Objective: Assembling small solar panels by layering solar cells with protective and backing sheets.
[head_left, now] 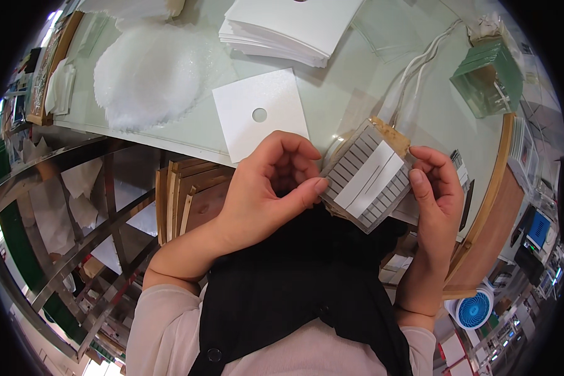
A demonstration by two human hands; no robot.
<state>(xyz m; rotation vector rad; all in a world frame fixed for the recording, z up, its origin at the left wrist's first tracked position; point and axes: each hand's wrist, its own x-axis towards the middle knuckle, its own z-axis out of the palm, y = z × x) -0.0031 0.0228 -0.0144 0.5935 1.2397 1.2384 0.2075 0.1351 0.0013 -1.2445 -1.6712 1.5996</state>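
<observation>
At the table's front edge lies a square clear-edged panel (343,168) with dark-lined grey stripes and a broad white band (371,180) across it. A tan, rough-edged block (391,134) shows beneath it. My left hand (272,178) is curled, its thumb and forefinger at the panel's left corner. Bent fingers of my right hand (437,182) pinch at the opposite corner. Whether the block carries the panel's weight, I cannot tell. Just beyond my left hand is a white square card (247,103) with a round hole.
A stack of white cards (282,37) stands at the back. Thin translucent round sheets (147,75) are piled at left. White cables (413,69) run beyond the panel. Green-edged glass squares (492,78) stand at far right. Wooden boards (197,194) lean below the table's left edge.
</observation>
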